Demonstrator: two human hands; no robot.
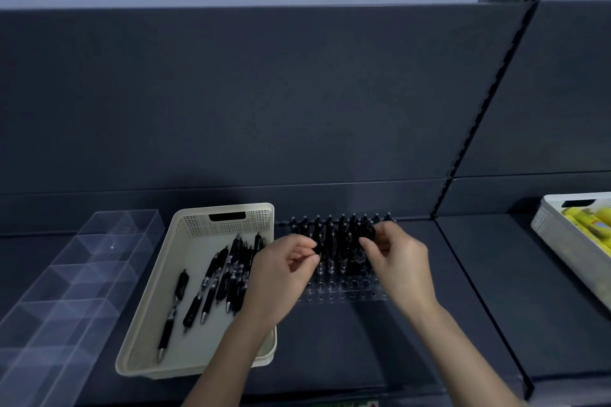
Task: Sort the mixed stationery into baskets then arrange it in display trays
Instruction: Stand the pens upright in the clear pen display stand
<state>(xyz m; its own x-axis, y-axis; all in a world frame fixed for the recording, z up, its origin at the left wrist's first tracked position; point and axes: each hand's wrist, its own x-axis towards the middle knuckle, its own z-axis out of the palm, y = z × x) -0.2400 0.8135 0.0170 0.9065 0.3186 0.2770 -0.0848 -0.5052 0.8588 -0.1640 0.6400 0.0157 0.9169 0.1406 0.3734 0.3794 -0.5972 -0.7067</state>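
**Both hands at the pen rack**

Forearms reach in from the bottom edge and meet over the clear perforated display tray (350, 295), which sits on the dark shelf (347, 350) against the back panel. The left hand (284, 271) has its fingers curled, with thumb and forefinger pinching the edge pen (319, 250) at the left side of the standing pens (342, 235). The right hand (396, 261) curls its fingertips round the raised pen (371, 231) at the right side of the same cluster. The standing pens are black, upright and packed in rows at the back of the tray, whose front holes show bare. Just left of the tray, a cream basket (145, 334) holds loose black pens (218, 277) lying lengthwise. Further left stands a clear compartment tray (82, 258). At the far right, a white basket (555, 235) holds yellow items (585, 221), too blurred to name.
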